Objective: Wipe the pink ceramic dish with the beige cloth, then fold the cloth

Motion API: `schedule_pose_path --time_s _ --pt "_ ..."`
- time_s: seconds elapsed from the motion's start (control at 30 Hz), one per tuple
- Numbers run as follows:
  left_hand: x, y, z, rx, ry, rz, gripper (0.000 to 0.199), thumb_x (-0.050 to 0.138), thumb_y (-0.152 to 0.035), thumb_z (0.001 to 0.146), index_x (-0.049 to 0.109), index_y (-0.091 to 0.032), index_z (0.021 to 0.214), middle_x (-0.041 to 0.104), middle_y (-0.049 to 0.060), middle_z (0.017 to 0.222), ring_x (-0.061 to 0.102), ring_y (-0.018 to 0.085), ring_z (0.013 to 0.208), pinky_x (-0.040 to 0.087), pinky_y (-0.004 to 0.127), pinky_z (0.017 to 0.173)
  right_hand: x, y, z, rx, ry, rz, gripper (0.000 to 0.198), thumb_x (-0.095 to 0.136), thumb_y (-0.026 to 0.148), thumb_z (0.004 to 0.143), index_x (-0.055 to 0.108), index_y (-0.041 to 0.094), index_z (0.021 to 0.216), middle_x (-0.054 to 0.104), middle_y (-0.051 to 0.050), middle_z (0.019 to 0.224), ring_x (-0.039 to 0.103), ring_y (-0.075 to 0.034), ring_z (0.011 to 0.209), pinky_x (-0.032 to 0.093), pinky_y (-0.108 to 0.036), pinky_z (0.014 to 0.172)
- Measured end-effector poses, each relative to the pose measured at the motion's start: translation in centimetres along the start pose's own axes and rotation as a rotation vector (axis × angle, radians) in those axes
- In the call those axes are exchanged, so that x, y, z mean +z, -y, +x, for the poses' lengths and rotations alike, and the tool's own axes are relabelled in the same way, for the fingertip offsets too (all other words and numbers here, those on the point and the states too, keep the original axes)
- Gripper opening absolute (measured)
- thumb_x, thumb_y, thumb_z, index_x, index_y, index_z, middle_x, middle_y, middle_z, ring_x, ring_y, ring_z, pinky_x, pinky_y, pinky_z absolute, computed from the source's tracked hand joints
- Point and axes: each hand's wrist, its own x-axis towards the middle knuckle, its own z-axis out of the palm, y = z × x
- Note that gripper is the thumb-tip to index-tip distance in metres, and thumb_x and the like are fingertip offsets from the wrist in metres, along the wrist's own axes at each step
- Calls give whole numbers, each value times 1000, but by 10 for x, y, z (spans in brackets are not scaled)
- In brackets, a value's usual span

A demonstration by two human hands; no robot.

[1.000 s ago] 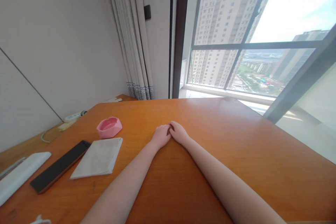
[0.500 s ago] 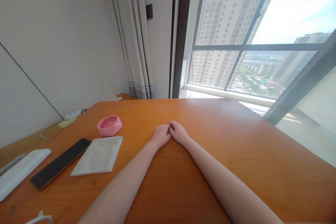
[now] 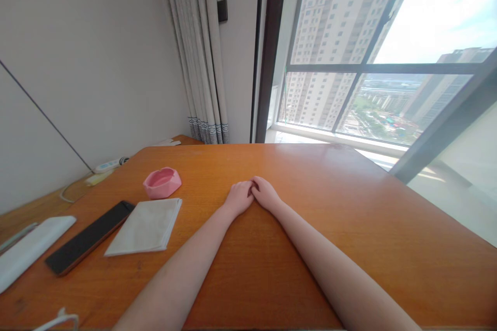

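Observation:
My left hand (image 3: 238, 198) rests on the wooden table (image 3: 303, 170) with its fingers curled in. Against it lies my right hand (image 3: 266, 194), also closed, so the two meet at the fingers in front of me. Nothing shows between them, though the inner sides of the fingers are partly hidden. Left of my left hand are a folded pale cloth or paper (image 3: 145, 227) and a pink angular ashtray (image 3: 162, 183). A black phone (image 3: 91, 237) lies beside the folded sheet, touching or nearly touching its corner.
A white long object (image 3: 37, 251) lies at the left edge, with a grey pen-like item (image 3: 17, 238) by it. A power strip (image 3: 107, 166) with cables sits near the wall. A white curved item (image 3: 58, 320) shows at the lower left. Beyond the table are a curtain (image 3: 202, 62) and windows.
The view has shifted very slightly. Both hands stay together in the same place on the table, and the objects around them have not moved.

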Motion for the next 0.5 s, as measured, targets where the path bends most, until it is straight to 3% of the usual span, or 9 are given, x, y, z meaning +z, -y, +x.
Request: schedule_pose_path --time_s 0.2,0.33,0.4,0.5 --pt "3 -2 1 0 4 -28 19 46 -19 79 60 -19 92 66 8 94 59 22 89 43 32 80 -2 2 -1 -2 1 5 19 42 9 74 56 20 78 61 -3 81 55 -17 80 42 -29 76" --pt "-22 8 4 16 29 -91 18 46 -21 79 61 -18 89 67 6 91 61 18 83 46 27 77 -2 4 -2 -11 5 11 17 44 12 78 58 19 83 63 -4 85 56 -17 83 43 -30 79" --pt "-52 22 1 -32 -107 -98 21 44 -23 81 60 -17 93 65 7 97 60 17 89 46 27 82 -2 4 -2 -10 1 22 16 45 15 81 59 19 87 63 -5 90 57 -17 87 43 -31 82" --pt "-99 56 -17 -196 -408 139 26 43 -29 82 57 -18 102 60 9 111 54 22 106 39 34 96 -3 5 -4 -12 0 22 15 46 17 83 59 19 90 64 -6 94 58 -18 91 43 -32 85"
